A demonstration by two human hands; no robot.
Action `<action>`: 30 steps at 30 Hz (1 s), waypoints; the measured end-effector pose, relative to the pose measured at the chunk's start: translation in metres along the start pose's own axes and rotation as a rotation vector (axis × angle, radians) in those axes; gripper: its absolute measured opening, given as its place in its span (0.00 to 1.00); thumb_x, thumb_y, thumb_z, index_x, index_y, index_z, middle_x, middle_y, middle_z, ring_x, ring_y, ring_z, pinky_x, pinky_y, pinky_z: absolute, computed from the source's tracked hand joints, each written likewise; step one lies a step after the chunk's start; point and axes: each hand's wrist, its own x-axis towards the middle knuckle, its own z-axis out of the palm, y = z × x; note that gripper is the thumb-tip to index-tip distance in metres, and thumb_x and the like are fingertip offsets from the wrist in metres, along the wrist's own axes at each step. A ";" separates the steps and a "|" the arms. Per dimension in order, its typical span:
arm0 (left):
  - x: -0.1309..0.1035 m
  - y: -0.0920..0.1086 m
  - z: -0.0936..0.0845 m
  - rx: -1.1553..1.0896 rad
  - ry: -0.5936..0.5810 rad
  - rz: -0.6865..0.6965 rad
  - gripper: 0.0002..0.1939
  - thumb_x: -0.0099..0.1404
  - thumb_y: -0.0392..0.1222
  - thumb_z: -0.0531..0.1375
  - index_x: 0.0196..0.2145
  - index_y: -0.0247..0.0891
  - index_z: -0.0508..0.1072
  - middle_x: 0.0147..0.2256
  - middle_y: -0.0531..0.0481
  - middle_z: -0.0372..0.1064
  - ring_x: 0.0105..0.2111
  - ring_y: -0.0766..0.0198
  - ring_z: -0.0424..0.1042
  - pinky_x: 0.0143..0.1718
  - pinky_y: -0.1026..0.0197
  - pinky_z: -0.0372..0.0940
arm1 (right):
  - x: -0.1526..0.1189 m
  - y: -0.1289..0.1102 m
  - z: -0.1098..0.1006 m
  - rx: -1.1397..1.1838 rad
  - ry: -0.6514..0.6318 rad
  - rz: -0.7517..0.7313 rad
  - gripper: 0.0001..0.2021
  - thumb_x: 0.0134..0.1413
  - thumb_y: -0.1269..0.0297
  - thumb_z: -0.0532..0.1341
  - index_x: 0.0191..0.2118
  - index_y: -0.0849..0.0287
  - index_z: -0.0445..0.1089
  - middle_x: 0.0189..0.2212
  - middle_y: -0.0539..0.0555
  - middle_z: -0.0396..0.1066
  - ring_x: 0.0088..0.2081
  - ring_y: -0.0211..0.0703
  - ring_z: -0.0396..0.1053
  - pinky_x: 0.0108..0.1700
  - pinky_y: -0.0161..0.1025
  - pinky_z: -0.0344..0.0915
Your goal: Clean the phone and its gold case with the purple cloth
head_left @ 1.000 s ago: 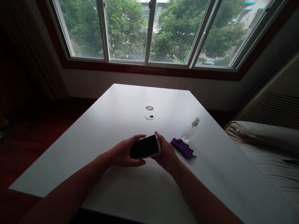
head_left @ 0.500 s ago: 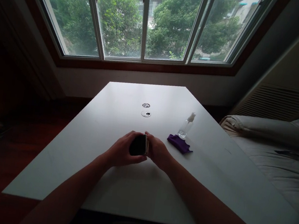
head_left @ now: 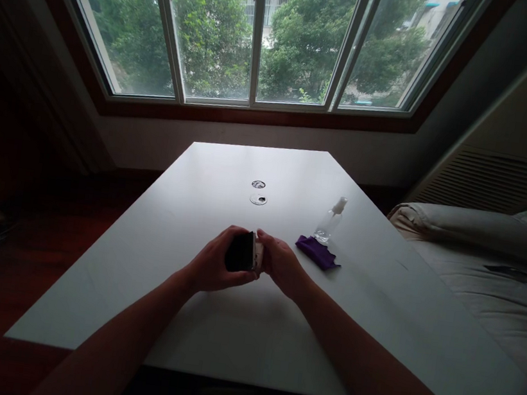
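Both hands are meeting over the middle of the white table, and between them they are gripping a dark phone: the left hand is wrapping around its left side with fingers curled over the top edge, while the right hand is closing on its pale right edge. The phone is being held just above the tabletop, tilted so the dark face is looking back toward the camera (whether it is touching the table I cannot tell). Just to the right of the right hand, a crumpled purple cloth is lying flat on the table, near the knuckles but apart from them. Right behind the cloth a small clear spray bottle is standing upright, its base at the cloth's far edge. Farther back, past the phone, two small round cable holes are sitting in the tabletop, one behind the other. Off the table's right side a pale cushion is lying on a bed, and a wide window is filling the far wall with green trees.
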 end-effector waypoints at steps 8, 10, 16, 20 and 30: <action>-0.001 -0.006 -0.002 -0.204 0.136 -0.063 0.31 0.63 0.53 0.67 0.58 0.42 0.63 0.52 0.40 0.70 0.50 0.51 0.72 0.52 0.49 0.68 | 0.003 -0.001 -0.013 -0.210 0.138 0.004 0.20 0.60 0.49 0.63 0.25 0.61 0.71 0.16 0.50 0.67 0.14 0.32 0.58 0.14 0.30 0.53; 0.001 -0.008 -0.004 -0.306 0.264 -0.091 0.29 0.64 0.56 0.65 0.56 0.41 0.64 0.49 0.41 0.70 0.47 0.54 0.73 0.50 0.51 0.69 | 0.007 0.001 -0.022 -0.217 0.188 0.018 0.20 0.59 0.48 0.64 0.25 0.60 0.71 0.17 0.52 0.69 0.15 0.34 0.61 0.14 0.31 0.56; 0.015 -0.021 -0.022 -0.572 0.717 -0.300 0.25 0.64 0.63 0.64 0.45 0.41 0.66 0.32 0.54 0.65 0.25 0.69 0.65 0.27 0.65 0.65 | 0.020 0.013 -0.046 -0.268 0.297 0.057 0.24 0.54 0.39 0.66 0.30 0.60 0.74 0.23 0.58 0.76 0.20 0.45 0.72 0.18 0.39 0.70; 0.014 -0.038 -0.042 -0.670 0.774 -0.609 0.28 0.61 0.69 0.62 0.35 0.40 0.65 0.25 0.57 0.59 0.19 0.71 0.61 0.19 0.67 0.60 | 0.025 0.019 -0.053 -0.280 0.376 0.030 0.25 0.52 0.36 0.66 0.31 0.57 0.72 0.20 0.54 0.74 0.19 0.43 0.71 0.16 0.37 0.67; 0.005 -0.074 -0.053 -0.675 0.643 -0.932 0.21 0.58 0.55 0.71 0.37 0.35 0.73 0.26 0.49 0.73 0.23 0.64 0.72 0.24 0.63 0.69 | 0.022 -0.005 -0.066 -0.274 0.465 0.044 0.13 0.50 0.60 0.73 0.36 0.57 0.71 0.23 0.52 0.73 0.21 0.41 0.72 0.16 0.34 0.68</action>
